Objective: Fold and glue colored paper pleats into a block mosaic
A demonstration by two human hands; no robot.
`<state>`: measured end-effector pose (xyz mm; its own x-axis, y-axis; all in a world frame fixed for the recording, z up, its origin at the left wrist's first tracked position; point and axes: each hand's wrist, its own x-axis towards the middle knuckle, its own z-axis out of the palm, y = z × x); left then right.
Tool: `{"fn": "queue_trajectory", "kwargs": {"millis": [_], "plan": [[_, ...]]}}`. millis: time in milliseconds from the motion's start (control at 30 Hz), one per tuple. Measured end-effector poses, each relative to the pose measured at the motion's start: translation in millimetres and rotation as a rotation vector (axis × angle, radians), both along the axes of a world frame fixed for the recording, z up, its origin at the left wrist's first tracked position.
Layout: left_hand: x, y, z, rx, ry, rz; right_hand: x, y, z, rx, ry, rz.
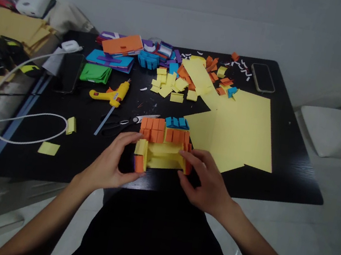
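Observation:
A paper box (166,149) with a yellow inside and orange, blue and yellow folded pieces on its walls stands near the table's front edge. My left hand (115,159) grips its left end between thumb and fingers. At the right end, my right hand (202,179) holds the wall, with a finger over the rim. Behind the box lie black-handled scissors (125,122), their blades partly beside its back wall. Large yellow sheets (239,128) spread to the right of it.
A yellow glue gun (112,94) lies at the left, near green folded paper (96,74). Small yellow pieces (168,82) are scattered behind. Two phones (262,78) and a white cable (16,142) are on the table.

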<state>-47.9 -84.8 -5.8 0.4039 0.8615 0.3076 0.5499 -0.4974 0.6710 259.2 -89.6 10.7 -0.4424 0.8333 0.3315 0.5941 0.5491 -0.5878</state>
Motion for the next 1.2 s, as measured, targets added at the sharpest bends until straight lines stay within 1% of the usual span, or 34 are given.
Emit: {"fn": "queue_trajectory", "kwargs": {"millis": [67,133,233,300,433,500,567,633,700,767,833,933,1000,1067,1100,1133,1200], "plan": [[6.9,-0.5,-2.4,0.014,0.038,-0.034,-8.1,-2.2,-2.6,0.01,-0.027,0.072],[15.1,-1.3,-4.8,0.04,0.132,-0.085,-15.4,-3.1,-6.2,0.005,-0.107,0.132],[26.2,-3.7,-8.4,0.09,0.246,-0.109,-20.7,-2.5,-11.2,-0.005,-0.233,0.171],[31.3,-6.4,-10.1,0.106,0.26,-0.092,-20.4,-1.7,-13.2,0.012,-0.221,0.164],[37.9,-14.3,-8.6,0.105,0.26,-0.069,-18.2,-2.7,-13.6,0.095,-0.062,0.111],[41.5,-18.3,-6.2,0.093,0.294,-0.059,-19.2,-2.8,-12.1,0.145,-0.014,0.089],[45.9,-20.9,-4.1,0.082,0.346,-0.046,-21.9,0.5,-10.0,0.181,-0.006,0.071],[50.8,-20.6,-3.4,0.084,0.392,-0.025,-25.9,8.8,-8.3,0.191,-0.044,0.052],[55.7,-17.0,-5.4,0.106,0.425,0.01,-30.8,20.7,-9.1,0.166,-0.122,0.032],[60.4,-11.3,-10.6,0.128,0.452,0.054,-36.1,33.0,-14.3,0.108,-0.217,0.017],[64.3,-6.1,-18.0,0.138,0.469,0.084,-41.1,41.9,-23.9,0.042,-0.3,0.025],[67.3,-2.8,-26.5,0.107,0.473,0.088,-45.2,46.6,-38.6,-0.023,-0.369,0.07],[65.9,-3.0,-26.1,0.069,0.438,0.071,-44.1,45.9,-42.1,-0.044,-0.339,0.088],[61.5,-3.1,-20.2,0.033,0.35,0.07,-39.8,44.9,-39.1,-0.05,-0.222,0.08],[58.3,-2.3,-15.9,0.021,0.291,0.1,-36.7,44.9,-36.0,-0.043,-0.137,0.043],[54.7,-1.0,-11.3,0.011,0.232,0.159,-33.4,45.3,-32.7,-0.032,-0.051,-0.02],[47.5,3.6,-2.6,-0.004,0.124,0.331,-26.8,47.7,-27.4,-0.033,0.089,-0.196]]}}
